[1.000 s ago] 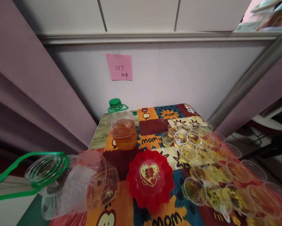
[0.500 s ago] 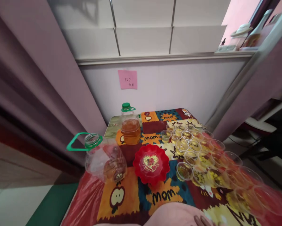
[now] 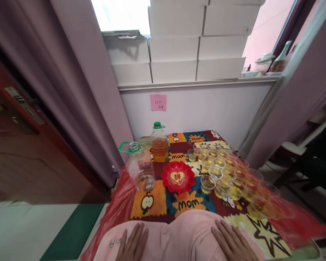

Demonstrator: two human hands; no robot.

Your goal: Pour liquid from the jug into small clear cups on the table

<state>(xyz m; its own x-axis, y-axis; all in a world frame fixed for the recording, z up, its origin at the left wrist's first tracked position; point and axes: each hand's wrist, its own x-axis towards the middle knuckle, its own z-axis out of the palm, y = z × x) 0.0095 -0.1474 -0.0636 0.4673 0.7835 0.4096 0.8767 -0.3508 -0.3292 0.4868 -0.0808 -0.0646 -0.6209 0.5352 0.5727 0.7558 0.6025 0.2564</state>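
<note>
My left hand (image 3: pixel 133 243) lies flat on the pink clothing (image 3: pixel 176 237) at the bottom of the view, fingers stretched out. My right hand (image 3: pixel 233 242) rests on the same clothing to the right, its fingers spread, holding nothing. Beyond them on the table is a red scalloped plate (image 3: pixel 188 177) with a heart print at its centre. Left of it stands a clear plastic jug (image 3: pixel 141 168) with a green handle and an open mouth. Behind that, a capped jug (image 3: pixel 159 146) holds amber liquid. Many clear plastic cups (image 3: pixel 208 184) with yellowish contents crowd the table's right side.
A patterned tablecloth (image 3: pixel 190 203) covers the table, with red plastic sheeting (image 3: pixel 112 206) hanging at the left side. White boxes (image 3: pixel 174 47) are stacked on the sill behind. A pink note (image 3: pixel 158 102) is stuck to the wall. At the left is a brown door (image 3: pixel 18 145).
The view has tilted and shifted, so the table appears smaller. Both hands now show fully on the clothing; before, only a few fingers of the right showed. The jugs and plate stay in place.
</note>
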